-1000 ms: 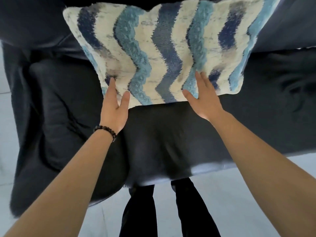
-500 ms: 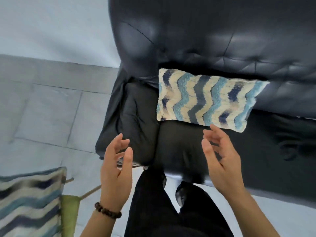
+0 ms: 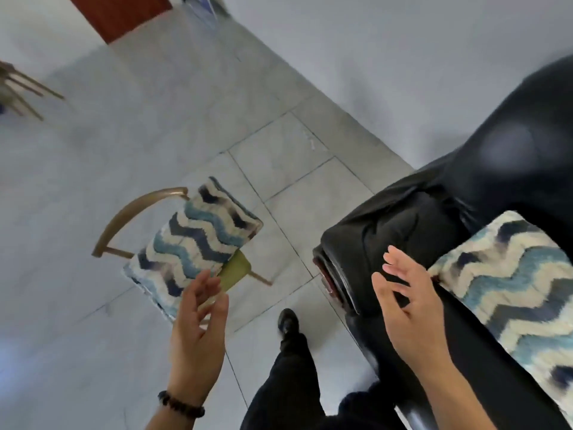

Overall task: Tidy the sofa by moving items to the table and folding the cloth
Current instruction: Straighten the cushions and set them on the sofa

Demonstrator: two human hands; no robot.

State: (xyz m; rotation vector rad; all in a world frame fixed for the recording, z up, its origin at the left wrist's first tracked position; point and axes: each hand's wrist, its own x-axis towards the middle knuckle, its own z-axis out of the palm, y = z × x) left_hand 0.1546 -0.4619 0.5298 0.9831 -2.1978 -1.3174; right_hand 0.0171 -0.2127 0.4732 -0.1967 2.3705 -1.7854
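Note:
A blue, navy and cream zigzag cushion (image 3: pixel 508 283) lies on the black leather sofa (image 3: pixel 403 231) at the right edge of the head view. A second cushion (image 3: pixel 195 240) with the same pattern rests on a chair (image 3: pixel 136 209) with a green seat, left of centre. My left hand (image 3: pixel 198 330) hangs open in the air just below that chair cushion and touches nothing. My right hand (image 3: pixel 409 308) is open too, hovering in front of the sofa arm, left of the sofa cushion. No table or cloth is in view.
Grey floor tiles (image 3: pixel 279 156) fill the space between chair and sofa. My black-trousered leg and shoe (image 3: pixel 288 324) stand on them. Wooden legs of another chair (image 3: pixel 18 88) show at the far left. A red-brown door (image 3: pixel 121 13) is at the top.
My hands left the sofa cushion and drew back, open. My view swung left, so the sofa slid to the right edge and the chair with the second cushion came toward the centre.

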